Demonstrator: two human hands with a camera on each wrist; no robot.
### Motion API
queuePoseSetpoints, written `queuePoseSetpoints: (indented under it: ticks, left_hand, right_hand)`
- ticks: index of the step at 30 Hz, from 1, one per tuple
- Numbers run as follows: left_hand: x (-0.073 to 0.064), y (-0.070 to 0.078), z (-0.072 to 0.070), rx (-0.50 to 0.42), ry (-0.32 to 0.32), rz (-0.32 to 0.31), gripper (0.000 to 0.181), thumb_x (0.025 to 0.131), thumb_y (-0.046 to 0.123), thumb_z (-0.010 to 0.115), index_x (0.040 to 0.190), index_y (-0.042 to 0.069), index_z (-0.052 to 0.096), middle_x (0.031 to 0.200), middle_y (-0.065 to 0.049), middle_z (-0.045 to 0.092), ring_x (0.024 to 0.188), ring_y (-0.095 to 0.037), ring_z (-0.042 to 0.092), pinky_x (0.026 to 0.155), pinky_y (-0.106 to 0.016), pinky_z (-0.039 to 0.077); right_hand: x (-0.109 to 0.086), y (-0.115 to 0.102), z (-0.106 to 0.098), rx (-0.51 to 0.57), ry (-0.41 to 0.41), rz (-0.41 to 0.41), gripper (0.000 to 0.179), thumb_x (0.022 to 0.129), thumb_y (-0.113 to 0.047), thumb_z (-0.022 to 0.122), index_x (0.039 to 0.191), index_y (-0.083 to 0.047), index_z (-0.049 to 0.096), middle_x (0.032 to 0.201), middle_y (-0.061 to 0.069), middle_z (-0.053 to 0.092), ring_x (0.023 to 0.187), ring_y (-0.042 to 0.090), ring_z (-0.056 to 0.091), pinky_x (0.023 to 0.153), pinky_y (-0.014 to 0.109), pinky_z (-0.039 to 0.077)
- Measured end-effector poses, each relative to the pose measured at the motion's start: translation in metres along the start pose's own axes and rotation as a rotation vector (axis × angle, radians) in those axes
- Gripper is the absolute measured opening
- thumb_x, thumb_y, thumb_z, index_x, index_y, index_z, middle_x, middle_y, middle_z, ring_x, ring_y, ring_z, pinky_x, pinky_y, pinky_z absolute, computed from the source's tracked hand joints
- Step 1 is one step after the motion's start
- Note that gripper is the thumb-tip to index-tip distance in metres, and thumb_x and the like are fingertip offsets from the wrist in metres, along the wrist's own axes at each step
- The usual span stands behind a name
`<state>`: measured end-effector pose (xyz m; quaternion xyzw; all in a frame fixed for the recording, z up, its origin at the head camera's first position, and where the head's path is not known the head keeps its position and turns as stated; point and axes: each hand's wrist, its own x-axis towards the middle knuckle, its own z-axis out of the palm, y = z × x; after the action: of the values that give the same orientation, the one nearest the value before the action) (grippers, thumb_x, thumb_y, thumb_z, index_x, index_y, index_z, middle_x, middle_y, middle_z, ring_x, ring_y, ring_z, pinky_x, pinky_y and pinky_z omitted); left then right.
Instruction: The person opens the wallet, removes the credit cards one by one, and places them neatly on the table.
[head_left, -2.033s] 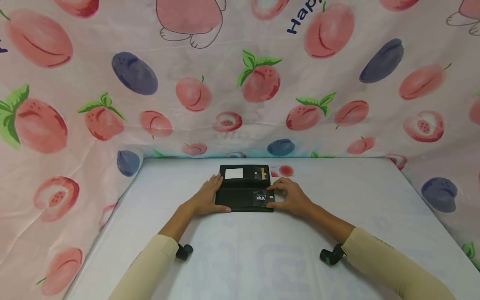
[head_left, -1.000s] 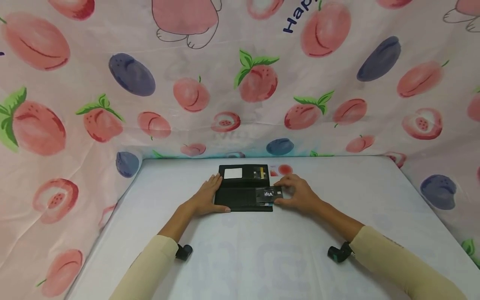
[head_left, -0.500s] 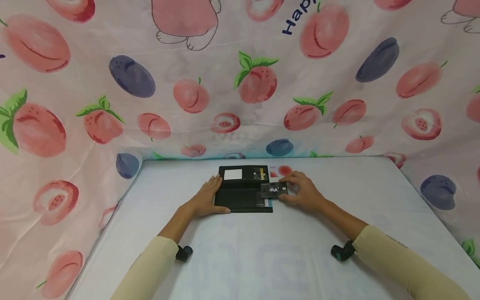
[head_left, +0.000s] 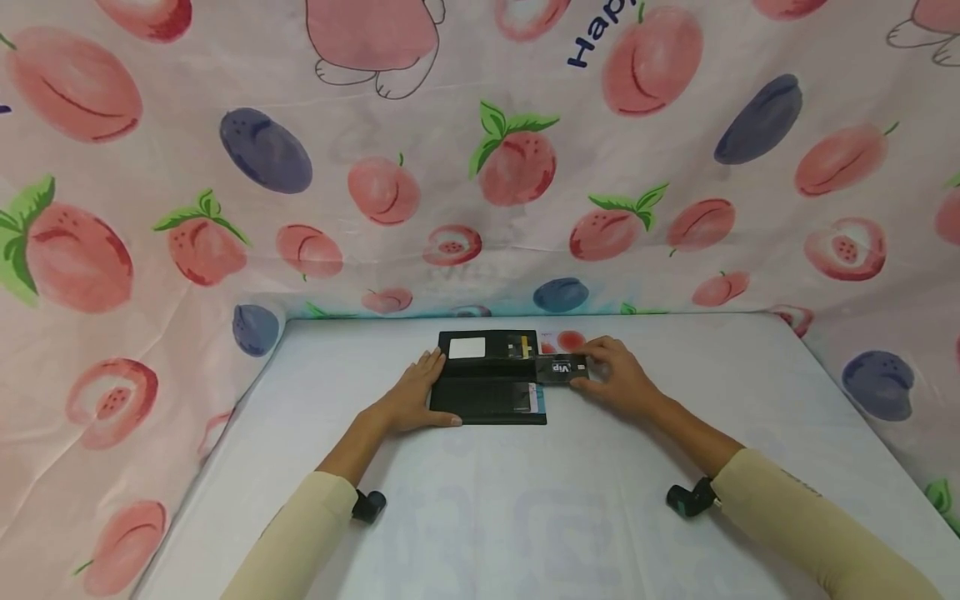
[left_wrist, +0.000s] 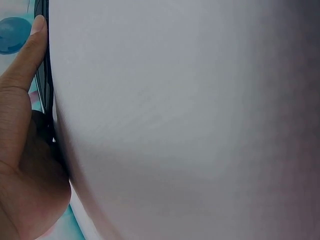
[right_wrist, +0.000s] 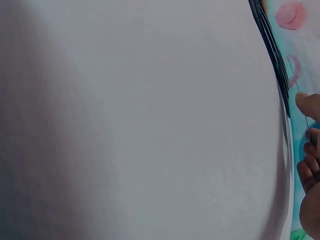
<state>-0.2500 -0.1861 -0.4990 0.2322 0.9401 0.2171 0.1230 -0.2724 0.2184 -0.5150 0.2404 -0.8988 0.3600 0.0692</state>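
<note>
A black wallet [head_left: 480,400] lies unfolded on the white table. My left hand [head_left: 411,396] rests on its left side, fingers straight along the edge and thumb on the near flap. In the left wrist view, the thumb [left_wrist: 25,65] presses along the wallet's dark edge [left_wrist: 46,85]. With thumb and fingertips, my right hand [head_left: 618,379] pinches the right end of a black "Vip" card [head_left: 558,368], just off the wallet's right side. The right wrist view catches that card edge-on as a thin line between thumb and fingers. A light-coloured card [head_left: 536,398] shows in the near flap's slot.
The far flap carries a white rectangle [head_left: 467,347] and a card with a yellow strip [head_left: 525,346]. A white card with red fruit [head_left: 572,340] lies behind the wallet's right end, perhaps a print on the cloth. Fruit-patterned fabric [head_left: 450,167] hangs behind the table [head_left: 480,517].
My right hand has drawn the Vip card out of the near flap's slot, rightward and up, uncovering the light-coloured card beneath. The left hand and wallet have stayed in place.
</note>
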Motion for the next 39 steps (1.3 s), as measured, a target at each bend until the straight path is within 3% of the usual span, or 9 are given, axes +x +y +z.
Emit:
queuePoseSetpoints:
  ticks: [23,39]
  left_hand:
    - [0.002,-0.001,0.001,-0.001,0.000,-0.001,0.123,0.086,0.055,0.084,0.167,-0.002,0.011,0.175,-0.018,0.004,0.161,-0.035,-0.001,0.128,-0.052,0.004]
    - [0.001,-0.001,0.001,0.011,0.006,0.003,0.123,0.086,0.056,0.084,0.167,-0.002,0.013,0.175,-0.019,0.005,0.161,-0.036,0.000,0.128,-0.052,0.005]
  right_hand:
    - [0.003,0.022,-0.023,-0.043,-0.010,0.037,0.050,0.093,-0.014,0.083,0.136,0.005,0.065,0.131,0.026,0.057,0.116,0.041,0.053,0.098,0.058,0.046]
    - [0.004,0.037,-0.030,-0.063,0.033,-0.001,0.048,0.094,-0.011,0.081,0.134,0.010,0.064,0.127,0.030,0.056,0.116,0.045,0.051,0.098,0.060,0.043]
